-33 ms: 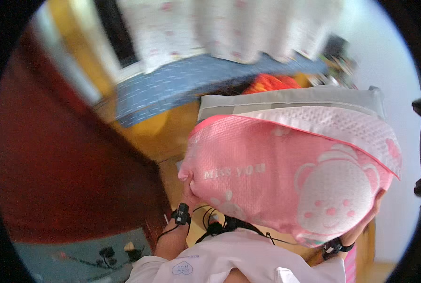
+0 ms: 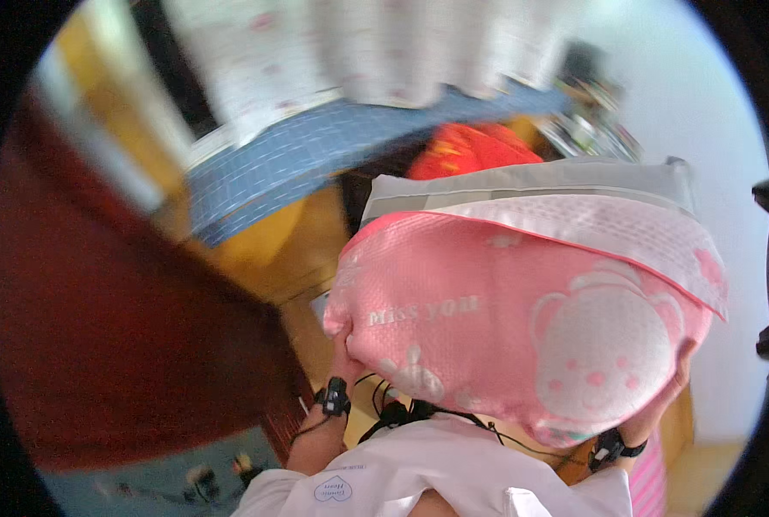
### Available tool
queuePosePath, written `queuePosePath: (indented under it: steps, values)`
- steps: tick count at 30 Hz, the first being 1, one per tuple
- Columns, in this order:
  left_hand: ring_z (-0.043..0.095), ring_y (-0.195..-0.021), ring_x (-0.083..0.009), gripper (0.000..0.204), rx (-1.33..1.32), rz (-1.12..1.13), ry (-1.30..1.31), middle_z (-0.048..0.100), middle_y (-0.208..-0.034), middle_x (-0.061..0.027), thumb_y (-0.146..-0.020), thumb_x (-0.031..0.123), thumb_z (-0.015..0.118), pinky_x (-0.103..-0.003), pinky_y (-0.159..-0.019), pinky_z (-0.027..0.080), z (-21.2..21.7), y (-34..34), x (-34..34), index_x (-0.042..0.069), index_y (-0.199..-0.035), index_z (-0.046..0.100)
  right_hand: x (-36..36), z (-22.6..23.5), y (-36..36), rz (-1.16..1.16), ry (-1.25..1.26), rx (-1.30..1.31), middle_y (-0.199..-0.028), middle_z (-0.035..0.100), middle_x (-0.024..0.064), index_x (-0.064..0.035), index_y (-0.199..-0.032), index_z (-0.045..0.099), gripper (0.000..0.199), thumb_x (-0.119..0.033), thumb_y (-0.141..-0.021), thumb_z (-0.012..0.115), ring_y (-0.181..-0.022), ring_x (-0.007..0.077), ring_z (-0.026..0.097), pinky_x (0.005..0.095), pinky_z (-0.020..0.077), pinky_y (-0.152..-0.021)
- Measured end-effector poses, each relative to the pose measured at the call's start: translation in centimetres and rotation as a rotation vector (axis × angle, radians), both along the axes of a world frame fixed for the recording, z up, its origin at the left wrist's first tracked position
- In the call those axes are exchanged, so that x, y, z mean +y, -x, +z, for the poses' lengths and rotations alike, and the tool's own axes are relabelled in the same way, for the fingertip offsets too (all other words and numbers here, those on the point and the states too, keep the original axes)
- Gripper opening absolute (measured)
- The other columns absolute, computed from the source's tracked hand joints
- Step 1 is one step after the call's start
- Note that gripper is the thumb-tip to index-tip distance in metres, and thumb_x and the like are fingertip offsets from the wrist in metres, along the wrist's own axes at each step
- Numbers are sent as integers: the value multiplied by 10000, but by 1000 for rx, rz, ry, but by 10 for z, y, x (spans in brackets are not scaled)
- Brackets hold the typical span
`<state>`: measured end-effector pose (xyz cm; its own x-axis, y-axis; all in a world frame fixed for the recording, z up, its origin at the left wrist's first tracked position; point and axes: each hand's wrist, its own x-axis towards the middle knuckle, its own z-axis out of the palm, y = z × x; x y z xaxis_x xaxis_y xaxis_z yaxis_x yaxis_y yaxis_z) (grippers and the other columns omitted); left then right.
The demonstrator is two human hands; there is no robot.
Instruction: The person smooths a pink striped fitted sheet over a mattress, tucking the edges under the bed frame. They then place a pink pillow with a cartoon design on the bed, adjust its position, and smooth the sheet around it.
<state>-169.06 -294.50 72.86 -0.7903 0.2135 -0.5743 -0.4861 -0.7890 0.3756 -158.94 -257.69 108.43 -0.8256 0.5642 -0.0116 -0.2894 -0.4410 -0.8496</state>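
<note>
A pink pillow with a white bear, pale lettering and a quilted texture is held up in front of me. One white flap of its cover folds over the far upper side. My left hand grips the pillow's left end, its fingers partly lost under the fabric. At the lower right edge my right hand is closed around the side, most of its fingers hidden beneath. A grey pillow shows just behind the pink one, close against it; how it is supported cannot be seen. Black straps with small devices sit on both wrists.
A dark red panel fills the left. Ahead, a blue patterned surface runs below white curtains. Red cloth lies beyond the pillows, near a cluttered pile. A white wall stands at right. Black cables hang near my waist.
The room has shifted left in view, and more of the red cloth shows beyond the pillows. Both hands keep hold of the pink pillow, which has barely moved in the picture.
</note>
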Motion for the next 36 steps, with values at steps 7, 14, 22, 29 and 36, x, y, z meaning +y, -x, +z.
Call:
queuePosePath:
  steps: [7, 14, 22, 29, 36]
  values:
    - [564, -1258, -276, 550, 111, -286, 211, 597, -1370, -110, -985, 382, 615, -440, -1070, 453, 34, -21, 97, 55, -1416, 519, 71, -34, -164, -509, -34, -136, -1387, 566, 119, -56, -1466, 444, 591, -390, -995, 569, -1226, 221, 578, 368, 483, -1028]
    - [582, -1232, -252, 538, 148, -577, 360, 595, -1366, -110, -911, 175, 732, -405, -1064, 453, 50, -2, 140, 5, -1383, 537, 46, -32, -233, -662, 251, -295, -1232, 663, 127, -19, -1328, 556, 457, -314, -982, 607, -1066, 224, 673, 334, 552, -915]
    - [593, -1218, -303, 558, -14, -1006, 259, 614, -1323, -150, -924, 217, 705, -439, -1051, 478, -8, 58, 249, -17, -1390, 505, 29, -63, -245, -957, 188, -328, -1226, 667, 150, 34, -1293, 587, 432, -272, -989, 598, -1112, 238, 652, 357, 520, -978]
    - [534, -1306, -332, 572, -6, -1167, 338, 552, -1424, -180, -952, 252, 652, -478, -1114, 420, 0, 119, 290, -32, -1416, 476, 64, -189, -316, -1091, 587, -253, -1149, 695, 174, 49, -1258, 601, 423, -145, -907, 736, -1021, 277, 695, 404, 587, -885]
    - [533, -1313, -324, 561, -13, -1377, 510, 557, -1432, -164, -975, 277, 596, -470, -1113, 420, -9, 116, 371, -22, -1433, 471, 43, -197, -334, -1256, 589, -375, -1130, 702, 167, 59, -1231, 612, 392, -141, -915, 732, -975, 267, 710, 398, 595, -819]
